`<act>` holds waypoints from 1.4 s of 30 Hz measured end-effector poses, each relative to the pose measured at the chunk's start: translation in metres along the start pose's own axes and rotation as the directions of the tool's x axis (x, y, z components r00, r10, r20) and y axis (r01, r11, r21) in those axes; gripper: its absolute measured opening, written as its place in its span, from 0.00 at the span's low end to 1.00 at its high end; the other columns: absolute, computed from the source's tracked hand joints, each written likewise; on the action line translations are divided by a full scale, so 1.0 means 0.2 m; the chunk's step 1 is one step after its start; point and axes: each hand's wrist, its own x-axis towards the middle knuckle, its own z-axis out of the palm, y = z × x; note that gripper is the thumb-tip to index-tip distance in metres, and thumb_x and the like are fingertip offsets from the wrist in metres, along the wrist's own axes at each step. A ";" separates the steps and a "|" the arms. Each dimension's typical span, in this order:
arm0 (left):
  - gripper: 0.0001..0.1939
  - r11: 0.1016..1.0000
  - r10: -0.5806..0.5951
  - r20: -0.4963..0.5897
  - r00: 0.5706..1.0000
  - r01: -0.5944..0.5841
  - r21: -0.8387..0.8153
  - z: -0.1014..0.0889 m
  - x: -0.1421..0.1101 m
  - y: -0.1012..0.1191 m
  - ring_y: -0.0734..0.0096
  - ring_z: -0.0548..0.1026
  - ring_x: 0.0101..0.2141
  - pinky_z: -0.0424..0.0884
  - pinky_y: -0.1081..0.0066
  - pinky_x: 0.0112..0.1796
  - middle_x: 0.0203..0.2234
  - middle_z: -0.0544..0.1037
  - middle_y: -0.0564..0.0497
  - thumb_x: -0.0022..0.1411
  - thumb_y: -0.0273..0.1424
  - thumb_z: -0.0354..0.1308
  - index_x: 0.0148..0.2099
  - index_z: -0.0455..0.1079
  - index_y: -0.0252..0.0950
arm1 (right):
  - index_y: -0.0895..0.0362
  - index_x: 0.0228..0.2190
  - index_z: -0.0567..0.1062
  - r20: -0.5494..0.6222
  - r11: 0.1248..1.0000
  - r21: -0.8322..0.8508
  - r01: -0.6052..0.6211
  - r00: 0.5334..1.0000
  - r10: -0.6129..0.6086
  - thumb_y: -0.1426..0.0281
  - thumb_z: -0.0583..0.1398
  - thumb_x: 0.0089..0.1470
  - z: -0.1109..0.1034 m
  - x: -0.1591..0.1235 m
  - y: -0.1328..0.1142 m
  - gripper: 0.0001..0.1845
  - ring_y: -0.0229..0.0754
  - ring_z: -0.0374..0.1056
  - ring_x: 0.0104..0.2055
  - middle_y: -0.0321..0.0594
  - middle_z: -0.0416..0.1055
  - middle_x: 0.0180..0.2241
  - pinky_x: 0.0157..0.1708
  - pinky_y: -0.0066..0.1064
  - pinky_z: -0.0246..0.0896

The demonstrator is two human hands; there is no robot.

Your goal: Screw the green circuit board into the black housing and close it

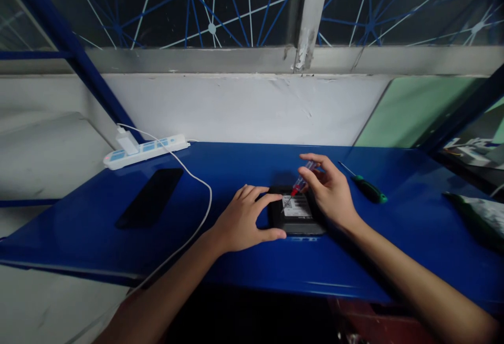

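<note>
A small black boxy device [303, 227] with a white printed label lies on the blue table. My left hand [246, 218] grips its left side, thumb at the near edge and index finger reaching over the top by the label. In my right hand [333, 189] is a screwdriver [302, 180] with a clear purplish handle and a red collar. Its thin shaft slants down to the left, and the tip meets the device's top face left of the label. Whether the tip sits in a screw is too small to tell.
A green-handled screwdriver [369, 188] lies to the right. A black phone-like slab [150, 197] is at the left, near a white power strip [163, 146] with a plugged-in charger. Its white cable [210, 191] crosses the table. A crumpled bag [478, 215] lies far right.
</note>
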 end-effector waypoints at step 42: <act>0.39 0.998 -0.068 -0.009 0.998 0.068 0.020 0.00 -0.01 0.02 0.42 0.63 0.61 0.58 0.38 0.59 0.62 0.65 0.44 0.57 0.62 0.58 0.64 0.62 0.49 | 0.58 0.55 0.71 0.010 0.644 -0.763 -0.048 0.996 0.086 0.64 0.56 0.61 -0.24 0.18 0.26 0.22 0.45 0.72 0.34 0.43 0.75 0.34 0.38 0.35 0.64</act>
